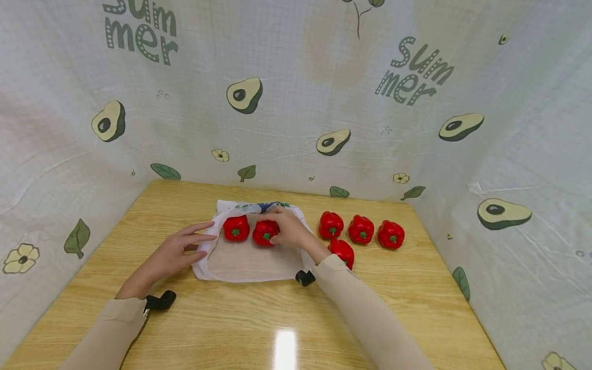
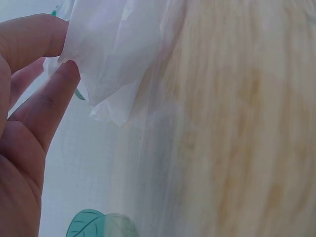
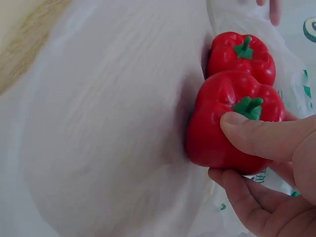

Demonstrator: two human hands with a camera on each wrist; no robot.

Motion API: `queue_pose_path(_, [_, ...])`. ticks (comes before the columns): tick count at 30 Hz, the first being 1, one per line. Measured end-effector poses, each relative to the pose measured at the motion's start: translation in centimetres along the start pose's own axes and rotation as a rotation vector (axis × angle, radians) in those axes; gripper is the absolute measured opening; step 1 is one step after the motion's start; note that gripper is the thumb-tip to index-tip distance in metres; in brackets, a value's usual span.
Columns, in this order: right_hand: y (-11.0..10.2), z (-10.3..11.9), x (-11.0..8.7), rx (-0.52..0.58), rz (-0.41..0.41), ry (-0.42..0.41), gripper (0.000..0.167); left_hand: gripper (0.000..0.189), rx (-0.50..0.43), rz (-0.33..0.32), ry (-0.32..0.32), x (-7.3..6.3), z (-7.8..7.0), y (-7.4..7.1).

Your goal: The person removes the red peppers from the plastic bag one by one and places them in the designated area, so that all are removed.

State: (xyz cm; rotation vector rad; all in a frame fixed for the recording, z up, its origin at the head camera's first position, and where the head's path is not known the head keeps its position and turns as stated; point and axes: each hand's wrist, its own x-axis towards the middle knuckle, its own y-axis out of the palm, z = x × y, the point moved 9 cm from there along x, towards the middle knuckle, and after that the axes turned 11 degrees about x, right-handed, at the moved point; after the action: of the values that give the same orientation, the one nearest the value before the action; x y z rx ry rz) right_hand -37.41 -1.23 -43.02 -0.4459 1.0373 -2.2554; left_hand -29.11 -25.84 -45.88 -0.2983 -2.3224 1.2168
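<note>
A white plastic bag [image 1: 254, 264] with green print along its far side lies spread on the table. My right hand [image 1: 288, 229] grips a red bell pepper [image 1: 263, 233] inside it, the thumb beside the green stem and the fingers under its side. Next to that one, a second red bell pepper [image 1: 236, 228] sits in the bag's far left part; the two look close together in the right wrist view. At the bag's left edge is my left hand [image 1: 178, 249], its thumb and a finger pinching the thin plastic [image 2: 111, 54] in the left wrist view.
Right of the bag stand more red bell peppers: three in a row, with the middle one [image 1: 361, 229] among them, and one nearer [image 1: 341, 252], partly behind my right forearm. A patterned cloth [image 1: 287, 118] hangs around the wooden table [image 1: 222, 324] at the back and sides.
</note>
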Motion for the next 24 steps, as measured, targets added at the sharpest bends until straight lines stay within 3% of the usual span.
queue_pose_path(7, [-0.5,0.6,-1.0,0.001,0.016,-0.013,0.062,0.051,0.001,-0.012,0.020,-0.1,-0.2,-0.2])
queue_pose_path(24, [-1.8,1.4,-3.3,-0.028,0.008,-0.066,0.058,0.050,0.010,0.003,0.002,0.1,0.1,0.1])
